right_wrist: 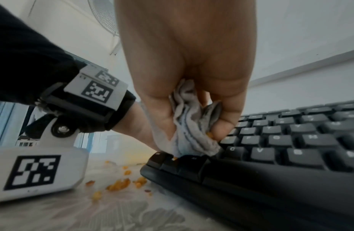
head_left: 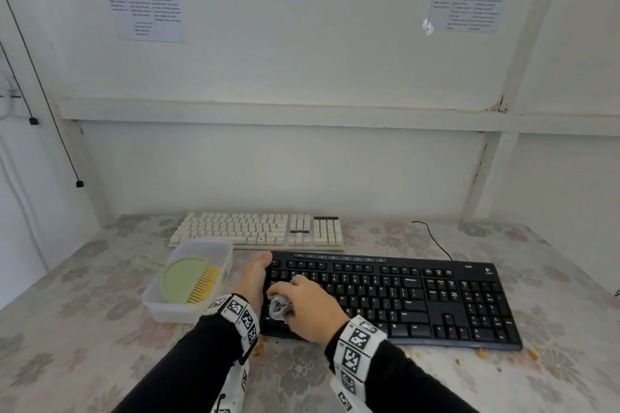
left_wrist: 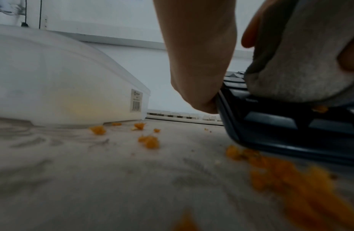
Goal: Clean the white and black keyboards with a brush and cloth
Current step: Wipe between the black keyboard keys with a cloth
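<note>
The black keyboard [head_left: 419, 298] lies across the table in front of me, with the white keyboard [head_left: 258, 230] behind it by the wall. My right hand [head_left: 308, 305] grips a bunched grey cloth [head_left: 280, 307] and presses it on the black keyboard's left keys; the cloth [right_wrist: 191, 129] shows close up in the right wrist view. My left hand [head_left: 256, 278] holds the black keyboard's left end, thumb over its top corner. The green brush [head_left: 188, 280] with yellow bristles lies in a clear plastic tub [head_left: 161, 307].
Orange crumbs [left_wrist: 150, 141] are scattered on the flowered tablecloth [head_left: 84, 329] near the black keyboard's front left corner and along its front edge. The tub [left_wrist: 63, 87] stands just left of my left hand. A black cable [head_left: 436, 240] runs behind the black keyboard.
</note>
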Available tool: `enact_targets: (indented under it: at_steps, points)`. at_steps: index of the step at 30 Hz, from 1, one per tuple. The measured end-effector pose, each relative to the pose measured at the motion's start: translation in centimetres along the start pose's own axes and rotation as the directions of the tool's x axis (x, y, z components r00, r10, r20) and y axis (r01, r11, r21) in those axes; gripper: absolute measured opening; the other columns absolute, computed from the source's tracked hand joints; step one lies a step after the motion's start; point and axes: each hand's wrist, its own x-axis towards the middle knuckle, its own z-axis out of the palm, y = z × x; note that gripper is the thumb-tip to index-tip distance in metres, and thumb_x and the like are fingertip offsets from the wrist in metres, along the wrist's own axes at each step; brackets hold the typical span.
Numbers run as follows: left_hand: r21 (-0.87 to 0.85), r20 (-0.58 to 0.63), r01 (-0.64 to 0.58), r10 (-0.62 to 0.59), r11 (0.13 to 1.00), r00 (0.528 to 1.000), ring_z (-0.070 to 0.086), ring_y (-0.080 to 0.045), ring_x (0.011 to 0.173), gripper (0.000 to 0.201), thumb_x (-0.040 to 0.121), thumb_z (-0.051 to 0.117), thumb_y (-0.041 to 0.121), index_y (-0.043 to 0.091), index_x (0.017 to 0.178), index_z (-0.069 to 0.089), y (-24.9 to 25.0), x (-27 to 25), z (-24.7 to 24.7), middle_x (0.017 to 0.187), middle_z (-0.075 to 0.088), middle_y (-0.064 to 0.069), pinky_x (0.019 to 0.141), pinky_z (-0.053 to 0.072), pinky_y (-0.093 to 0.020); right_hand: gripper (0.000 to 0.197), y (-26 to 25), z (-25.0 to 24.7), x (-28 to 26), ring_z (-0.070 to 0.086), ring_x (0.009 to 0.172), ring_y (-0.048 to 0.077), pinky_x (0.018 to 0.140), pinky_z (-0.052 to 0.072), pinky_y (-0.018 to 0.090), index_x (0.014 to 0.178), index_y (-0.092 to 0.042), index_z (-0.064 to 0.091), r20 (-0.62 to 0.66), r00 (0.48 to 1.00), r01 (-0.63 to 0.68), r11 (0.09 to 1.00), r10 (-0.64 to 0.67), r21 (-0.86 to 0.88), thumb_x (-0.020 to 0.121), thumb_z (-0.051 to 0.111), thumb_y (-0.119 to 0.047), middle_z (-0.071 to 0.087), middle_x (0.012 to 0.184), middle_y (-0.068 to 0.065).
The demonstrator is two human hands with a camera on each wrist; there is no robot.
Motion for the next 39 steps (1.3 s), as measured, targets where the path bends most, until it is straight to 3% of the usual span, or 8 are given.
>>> enact_targets:
  at_steps: [3,8,13,19,23,26,34,39]
  points:
    - [-0.01,-0.008,0.015,-0.015,1.0,1.0,0.063,-0.034,0.089,0.04,0.103,0.037,0.027,-0.002,0.122,0.058,-0.2,0.5,-0.1,0.114,0.062,-0.03,0.074,0.053,-0.04,0.041,-0.3,0.4,0.1,0.042,0.113,0.03,0.088,0.044,0.041,0.124,-0.03,0.049,-0.013,0.998,-0.057,0.998,0.057,-0.04,0.087,0.051,-0.012,0.044,0.118,0.007]
    - [-0.018,0.076,0.04,-0.038,0.999,0.996,0.063,-0.026,0.071,0.035,0.105,0.032,0.027,0.007,0.098,0.06,-0.6,0.9,0.0,0.083,0.066,-0.016,0.058,0.047,-0.032,0.037,2.1,-0.8,-0.8,0.046,0.109,0.027,0.088,0.048,0.04,0.113,-0.03,0.058,-0.021,0.991,-0.13,0.991,0.13,-0.009,0.087,0.049,-0.005,0.038,0.098,-0.002]
    - [-0.002,0.092,0.04,-0.04,0.999,0.995,0.062,-0.026,0.08,0.036,0.105,0.03,0.027,0.006,0.108,0.059,-0.5,1.2,0.1,0.091,0.064,-0.015,0.064,0.046,-0.034,0.036,4.4,-1.6,-2.0,0.047,0.11,0.024,0.086,0.049,0.035,0.108,-0.027,0.063,-0.04,0.983,-0.179,0.984,0.178,-0.001,0.086,0.049,-0.002,0.042,0.1,-0.002]
    - [-0.008,0.107,0.047,-0.046,0.999,0.993,0.061,-0.026,0.082,0.036,0.106,0.03,0.026,0.008,0.1,0.06,-0.5,1.3,0.0,0.093,0.064,-0.014,0.066,0.047,-0.036,0.033,6.8,-3.0,-3.0,0.052,0.108,0.017,0.086,0.047,0.026,0.097,-0.028,0.066,-0.05,0.976,-0.213,0.977,0.212,-0.021,0.084,0.051,-0.002,0.057,0.103,-0.003]
    - [-0.021,0.11,0.033,-0.031,0.999,0.993,0.062,-0.026,0.083,0.036,0.106,0.03,0.025,0.007,0.107,0.06,-0.6,1.5,-0.1,0.094,0.065,-0.014,0.066,0.048,-0.036,0.041,8.5,-3.9,-4.2,0.054,0.099,0.015,0.077,0.042,0.02,0.072,-0.037,0.05,-0.078,0.971,-0.23,0.973,0.227,-0.028,0.083,0.051,0.002,0.051,0.092,-0.006]
    - [-0.01,0.137,0.033,-0.031,0.999,0.99,0.061,-0.026,0.082,0.037,0.106,0.028,0.026,0.009,0.1,0.061,-0.6,1.4,0.0,0.093,0.064,-0.014,0.064,0.045,-0.036,0.05,10.1,-4.5,-5.2,0.057,0.094,0.014,0.073,0.045,0.021,0.063,-0.043,0.044,-0.108,0.962,-0.253,0.967,0.252,-0.001,0.081,0.05,0.004,0.054,0.089,-0.006]
    - [-0.035,0.103,0.006,-0.002,0.999,0.995,0.063,-0.026,0.082,0.034,0.106,0.031,0.025,0.008,0.107,0.061,-0.9,1.7,-0.1,0.098,0.065,-0.014,0.064,0.047,-0.035,0.034,13.7,-7.2,-8.6,0.058,0.086,0.013,0.077,0.052,0.029,0.069,-0.04,0.049,-0.162,0.903,-0.411,0.91,0.398,-0.055,0.081,0.05,-0.008,0.058,0.09,-0.008]
    - [-0.026,0.065,-0.011,0.013,1.0,0.998,0.064,-0.029,0.09,0.036,0.105,0.033,0.026,0.005,0.122,0.058,-0.9,1.8,0.0,0.113,0.065,-0.022,0.07,0.05,-0.037,0.038,10.2,-6.1,-6.5,0.051,0.094,0.01,0.081,0.044,0.018,0.098,-0.04,0.049,-0.17,0.971,-0.163,0.985,0.17,0.058,0.077,0.061,-0.01,0.052,0.1,-0.007]
